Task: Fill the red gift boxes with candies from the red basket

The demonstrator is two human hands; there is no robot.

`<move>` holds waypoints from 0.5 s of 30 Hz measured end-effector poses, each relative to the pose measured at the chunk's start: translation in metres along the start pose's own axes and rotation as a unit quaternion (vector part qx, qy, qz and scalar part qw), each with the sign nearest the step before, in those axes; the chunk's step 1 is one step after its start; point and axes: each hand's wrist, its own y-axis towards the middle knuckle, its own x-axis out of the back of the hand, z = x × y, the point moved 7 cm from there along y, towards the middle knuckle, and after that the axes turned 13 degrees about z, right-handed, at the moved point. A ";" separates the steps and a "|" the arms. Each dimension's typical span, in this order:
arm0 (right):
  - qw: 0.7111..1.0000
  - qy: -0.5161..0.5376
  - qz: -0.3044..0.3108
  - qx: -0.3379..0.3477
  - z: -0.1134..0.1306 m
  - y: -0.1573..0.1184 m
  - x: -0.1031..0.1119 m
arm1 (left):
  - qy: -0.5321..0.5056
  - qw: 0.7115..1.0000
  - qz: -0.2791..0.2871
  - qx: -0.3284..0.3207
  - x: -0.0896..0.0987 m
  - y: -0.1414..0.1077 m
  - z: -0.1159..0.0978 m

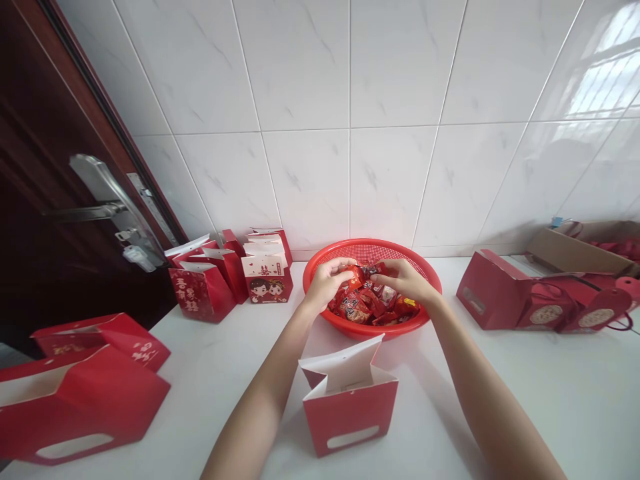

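A red plastic basket (313, 255) stands against the wall, with several wrapped candies (355, 307) heaped inside. My left hand (327, 285) is over the basket's left side, thumb and fingers closed on a bright red wrapped candy (355, 277). Opposite it, my right hand (407, 280) pinches a darker wrapped candy (371, 271) above the heap; its fingertips partly cover the wrapper. Between my forearms, in front of the basket, a red gift box (350, 410) sits upright with its white-lined top open.
Red gift boxes (205, 290) and a box printed with two cartoon figures (270, 280) line the back left. Larger red boxes (100, 400) lie at the near left. Red bags (545, 307) and a cardboard box (565, 243) occupy the right. A dark door (45, 167) borders the table.
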 end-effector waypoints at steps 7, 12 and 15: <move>0.998 -0.014 -0.040 0.050 0.011 0.001 0.001 | 0.007 0.999 0.019 0.034 -0.003 0.004 0.006; 0.996 -0.067 -0.036 0.044 0.018 0.002 -0.007 | -0.023 0.998 0.035 0.047 -0.004 0.004 0.008; 0.994 -0.085 -0.040 0.048 0.022 0.003 -0.009 | -0.028 0.998 0.051 0.023 -0.004 0.005 0.005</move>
